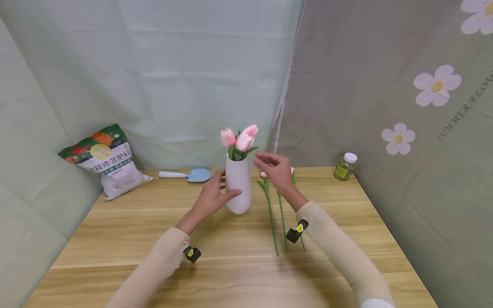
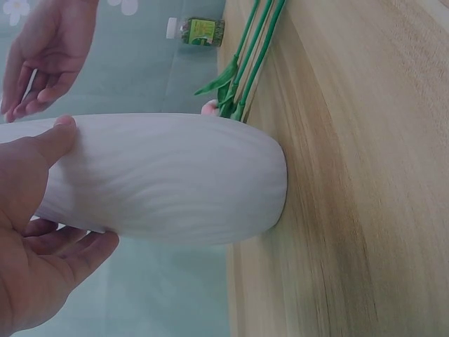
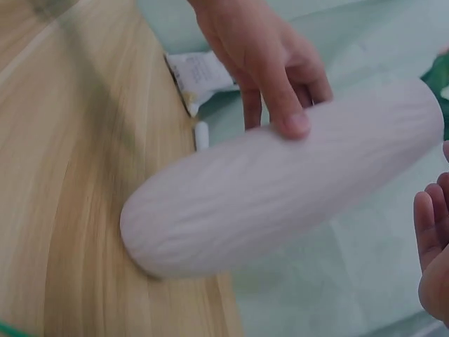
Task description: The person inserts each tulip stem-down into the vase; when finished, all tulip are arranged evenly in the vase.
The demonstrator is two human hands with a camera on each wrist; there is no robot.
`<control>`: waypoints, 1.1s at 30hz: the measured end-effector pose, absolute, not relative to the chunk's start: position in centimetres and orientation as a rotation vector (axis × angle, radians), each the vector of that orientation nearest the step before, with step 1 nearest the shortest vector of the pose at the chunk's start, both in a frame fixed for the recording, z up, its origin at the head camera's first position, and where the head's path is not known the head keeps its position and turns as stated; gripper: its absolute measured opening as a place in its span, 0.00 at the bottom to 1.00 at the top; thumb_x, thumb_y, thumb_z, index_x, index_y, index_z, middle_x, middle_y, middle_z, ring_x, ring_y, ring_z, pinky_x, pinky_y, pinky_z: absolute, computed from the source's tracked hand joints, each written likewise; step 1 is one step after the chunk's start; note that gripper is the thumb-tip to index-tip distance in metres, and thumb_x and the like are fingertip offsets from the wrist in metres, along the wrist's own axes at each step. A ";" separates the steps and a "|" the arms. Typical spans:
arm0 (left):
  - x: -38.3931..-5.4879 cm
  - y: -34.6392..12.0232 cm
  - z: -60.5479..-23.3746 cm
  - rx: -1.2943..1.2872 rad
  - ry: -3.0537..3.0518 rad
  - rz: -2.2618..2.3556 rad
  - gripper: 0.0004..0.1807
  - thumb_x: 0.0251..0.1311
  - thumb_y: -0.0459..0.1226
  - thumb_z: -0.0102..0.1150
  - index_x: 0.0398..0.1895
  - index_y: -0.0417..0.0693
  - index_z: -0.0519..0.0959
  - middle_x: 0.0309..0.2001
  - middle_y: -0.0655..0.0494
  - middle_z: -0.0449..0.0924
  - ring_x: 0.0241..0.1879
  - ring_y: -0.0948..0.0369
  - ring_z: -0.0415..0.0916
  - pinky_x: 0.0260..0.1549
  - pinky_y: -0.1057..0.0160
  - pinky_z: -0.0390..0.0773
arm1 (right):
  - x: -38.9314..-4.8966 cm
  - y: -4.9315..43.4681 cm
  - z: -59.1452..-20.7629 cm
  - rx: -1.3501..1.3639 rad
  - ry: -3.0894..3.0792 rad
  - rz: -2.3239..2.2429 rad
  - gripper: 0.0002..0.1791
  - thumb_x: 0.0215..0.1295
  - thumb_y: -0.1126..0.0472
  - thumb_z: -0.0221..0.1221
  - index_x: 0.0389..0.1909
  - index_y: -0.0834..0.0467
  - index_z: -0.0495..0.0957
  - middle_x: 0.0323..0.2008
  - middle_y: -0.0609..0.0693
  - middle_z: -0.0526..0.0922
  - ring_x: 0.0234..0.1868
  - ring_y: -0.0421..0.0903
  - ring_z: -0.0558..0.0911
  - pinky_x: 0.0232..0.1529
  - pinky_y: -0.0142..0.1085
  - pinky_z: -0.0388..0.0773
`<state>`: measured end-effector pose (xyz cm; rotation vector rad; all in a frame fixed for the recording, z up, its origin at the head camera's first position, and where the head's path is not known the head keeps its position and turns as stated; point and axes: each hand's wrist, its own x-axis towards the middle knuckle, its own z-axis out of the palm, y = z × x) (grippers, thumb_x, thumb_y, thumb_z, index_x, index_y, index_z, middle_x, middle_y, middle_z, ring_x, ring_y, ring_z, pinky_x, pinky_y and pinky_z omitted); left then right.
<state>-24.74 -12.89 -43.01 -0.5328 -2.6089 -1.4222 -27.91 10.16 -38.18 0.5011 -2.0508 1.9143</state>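
Note:
A white ribbed vase stands upright on the wooden table, with several pink tulips and green leaves in its mouth. My left hand holds the vase from its left side, thumb across the front and fingers behind, as the left wrist view also shows around the vase. Beside the vase's rim, on the right, hovers my right hand, its fingers loosely bent with nothing seen between them. Under the right forearm lie more tulips with long green stems; that hand partly hides their blossoms.
A fertilizer bag leans at the back left. Near it lies a small trowel with a blue blade and white handle. A white-capped jar stands at the back right corner. Fabric curtains hang behind the table.

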 end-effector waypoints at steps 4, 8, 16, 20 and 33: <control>-24.7 -12.9 -43.0 -0.525 -2.613 -1.416 0.45 0.61 0.51 0.72 0.72 0.38 0.62 0.67 0.42 0.70 0.66 0.44 0.71 0.60 0.47 0.80 | -27.2 11.7 -38.0 0.474 -2.038 1.949 0.14 0.64 0.71 0.67 0.48 0.74 0.83 0.36 0.46 0.89 0.33 0.34 0.84 0.33 0.24 0.82; -24.7 -12.9 -43.0 -0.518 -2.619 -1.423 0.45 0.60 0.52 0.72 0.72 0.38 0.62 0.67 0.42 0.70 0.66 0.44 0.71 0.60 0.47 0.81 | -26.3 13.7 -38.1 0.459 -2.066 1.956 0.14 0.65 0.71 0.66 0.49 0.75 0.82 0.36 0.45 0.89 0.35 0.35 0.84 0.35 0.27 0.84; -24.7 -12.9 -43.0 -0.527 -2.610 -1.431 0.46 0.60 0.51 0.72 0.72 0.38 0.62 0.67 0.41 0.70 0.66 0.44 0.71 0.61 0.46 0.80 | -28.0 18.2 -42.6 0.322 -2.181 1.869 0.18 0.66 0.62 0.69 0.52 0.70 0.83 0.38 0.45 0.88 0.36 0.35 0.83 0.34 0.29 0.84; -24.7 -12.9 -42.9 -0.532 -2.606 -1.436 0.46 0.60 0.51 0.73 0.73 0.37 0.61 0.67 0.40 0.70 0.66 0.43 0.71 0.60 0.43 0.80 | -28.1 20.0 -44.3 0.276 -2.232 1.811 0.20 0.66 0.55 0.70 0.51 0.65 0.85 0.40 0.44 0.87 0.39 0.38 0.84 0.39 0.33 0.88; -24.7 -12.9 -42.9 -0.526 -2.619 -1.437 0.46 0.60 0.51 0.72 0.73 0.37 0.61 0.68 0.40 0.69 0.67 0.43 0.71 0.61 0.44 0.79 | -28.5 23.4 -47.7 0.169 -2.359 1.664 0.17 0.67 0.59 0.69 0.50 0.67 0.85 0.45 0.63 0.88 0.34 0.35 0.84 0.34 0.28 0.85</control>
